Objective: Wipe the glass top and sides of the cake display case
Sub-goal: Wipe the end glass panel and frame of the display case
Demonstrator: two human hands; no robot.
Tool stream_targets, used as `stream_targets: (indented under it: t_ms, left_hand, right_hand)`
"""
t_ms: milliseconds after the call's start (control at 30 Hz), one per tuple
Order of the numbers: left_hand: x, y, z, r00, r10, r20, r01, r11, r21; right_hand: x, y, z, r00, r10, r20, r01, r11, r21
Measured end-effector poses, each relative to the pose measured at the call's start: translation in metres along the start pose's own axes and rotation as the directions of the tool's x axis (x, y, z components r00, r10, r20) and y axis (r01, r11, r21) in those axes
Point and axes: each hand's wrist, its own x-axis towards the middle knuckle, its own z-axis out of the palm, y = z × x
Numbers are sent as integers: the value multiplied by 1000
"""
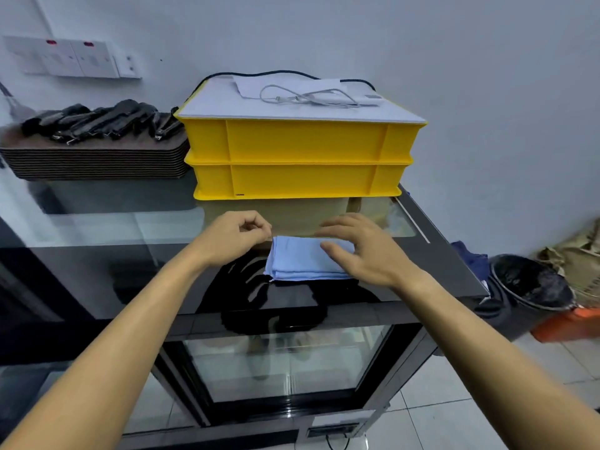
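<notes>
At frame centre, the left hand [238, 237] pinches the corner of the folded pale-blue cloth [303, 259], while the right hand [363, 251], fingers spread, hovers over it, seemingly squaring the pad for wiping. It lies on the black-framed glass display case [130, 274], below stacked yellow plastic crates [302, 157].

pale blue-grey wall [487, 92], wall sockets [71, 58], white tiled floor [454, 417]

Two stacked yellow crates [302, 157] topped by a white cable [311, 97], beside a tray stack [94, 162] holding black tongs [100, 121] — a black bin [529, 284] stands on the floor.
</notes>
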Motion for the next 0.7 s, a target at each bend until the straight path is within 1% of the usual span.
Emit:
stream_targets:
  t_ms: [33,100,167,233,300,333,400,467,533,567,633,700]
  left_hand:
    - [3,-3,1,1000,-12,-20,13,999,39]
    - [7,-11,4,998,-56,-13,57,993,102]
    - [5,-21,6,995,-96,-17,97,989,114]
    - [4,-29,8,993,-111,-41,115,987,109]
    - [8,-27,10,987,-135,-86,144,984,105]
    - [9,-24,11,984,-143,-108,155,982,110]
    - [20,-17,17,970,-195,-144,213,969,122]
    - [31,-8,27,952,-255,-172,280,949,147]
    - [42,-1,37,920,-310,-239,348,927,140]
    - [44,2,42,896,-344,-282,386,916,109]
    - [48,11,56,810,-428,-402,451,892,-42]
    - [47,21,74,695,-491,-526,477,861,-175]
  right_hand:
    - [9,-1,7,996,-23,84,25,999,-22]
    - [26,-4,22,971,-41,234,51,998,-39]
    - [39,-4,34,942,-84,326,104,994,-45]
    - [46,0,40,911,-155,383,201,976,-83]
    - [49,7,41,856,-242,456,307,949,-72]
    - [51,8,41,823,-267,500,335,941,-49]
    - [57,15,37,747,-317,584,370,929,30]
    - [65,25,33,663,-387,640,446,892,77]
    - [72,34,34,584,-476,657,566,819,91]
    - [73,37,36,543,-521,658,615,781,111]
    - [72,45,41,485,-594,642,680,717,149]
    - [68,52,42,458,-631,626,703,688,180]
